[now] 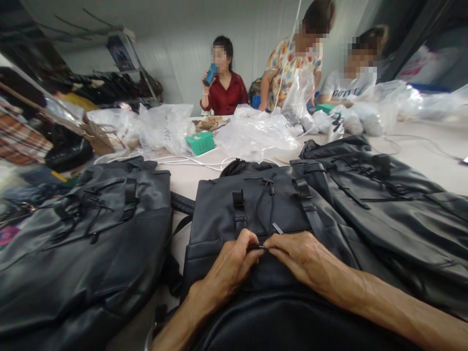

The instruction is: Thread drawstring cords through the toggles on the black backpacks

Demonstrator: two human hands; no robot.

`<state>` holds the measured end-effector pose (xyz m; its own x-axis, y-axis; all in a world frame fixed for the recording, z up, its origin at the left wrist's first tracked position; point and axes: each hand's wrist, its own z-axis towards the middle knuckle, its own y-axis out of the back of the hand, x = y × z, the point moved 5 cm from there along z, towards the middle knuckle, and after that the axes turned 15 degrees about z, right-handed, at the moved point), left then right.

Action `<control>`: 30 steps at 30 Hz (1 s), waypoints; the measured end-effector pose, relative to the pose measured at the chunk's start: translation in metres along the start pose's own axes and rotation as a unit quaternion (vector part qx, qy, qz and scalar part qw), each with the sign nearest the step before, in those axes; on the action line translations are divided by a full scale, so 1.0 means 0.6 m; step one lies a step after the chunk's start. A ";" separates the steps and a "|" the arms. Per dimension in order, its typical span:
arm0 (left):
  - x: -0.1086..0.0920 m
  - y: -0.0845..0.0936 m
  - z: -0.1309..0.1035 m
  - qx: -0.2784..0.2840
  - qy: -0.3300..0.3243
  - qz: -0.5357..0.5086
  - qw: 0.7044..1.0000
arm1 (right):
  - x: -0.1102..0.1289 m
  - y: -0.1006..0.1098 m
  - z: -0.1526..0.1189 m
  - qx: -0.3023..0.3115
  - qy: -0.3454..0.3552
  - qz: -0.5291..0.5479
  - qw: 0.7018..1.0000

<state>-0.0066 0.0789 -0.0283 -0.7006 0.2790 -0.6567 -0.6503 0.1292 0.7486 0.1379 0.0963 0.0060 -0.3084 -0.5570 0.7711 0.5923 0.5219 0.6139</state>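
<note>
A small dark piece (255, 247) is pinched between thumb and forefinger of the left hand (234, 261); its other end appears to be nipped narrowly by the right hand (307, 253). What the piece is cannot be told. Both hands are held over the front of a black backpack (210, 214), laid at the lower centre of the frame. Its drawcord (258, 204) is already fitted with a toggle (268, 183); two straps (239, 214) are set on its front. The detail at the fingertips seems unfinished, being held in both hands.

Further black backpacks are laid at the left (109, 263) and right (405, 226). Across the pale table (435, 163), clear plastic bags (256, 134), a green box (201, 143) and white cable (183, 160) are strewn. Beyond, three people (234, 90) are seen along the pale wall (175, 53), and loaded shelving is placed at upper left.
</note>
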 end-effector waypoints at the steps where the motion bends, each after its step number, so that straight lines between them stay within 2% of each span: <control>1: 0.000 0.001 -0.001 -0.010 -0.007 0.002 1.000 | -0.001 0.000 0.000 -0.004 0.002 0.002 1.000; 5: 0.003 0.009 -0.001 -0.059 -0.032 -0.006 0.998 | -0.007 0.000 0.002 -0.025 0.009 0.018 0.999; 10: 0.003 0.019 0.001 -0.081 -0.035 -0.024 0.996 | -0.011 0.003 0.011 -0.035 -0.005 0.073 0.997; 15: 0.005 0.023 0.003 -0.074 -0.022 -0.031 0.997 | -0.024 0.003 0.019 -0.024 -0.064 0.130 0.989; 30: 0.010 0.018 0.003 -0.066 -0.033 -0.020 0.997 | -0.028 -0.008 0.018 -0.011 -0.138 0.189 0.972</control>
<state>-0.0173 0.0834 -0.0242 -0.6546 0.3396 -0.6754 -0.7139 0.0159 0.7000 0.1322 0.1097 -0.0080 -0.2525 -0.1313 0.9587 0.7168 0.6401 0.2764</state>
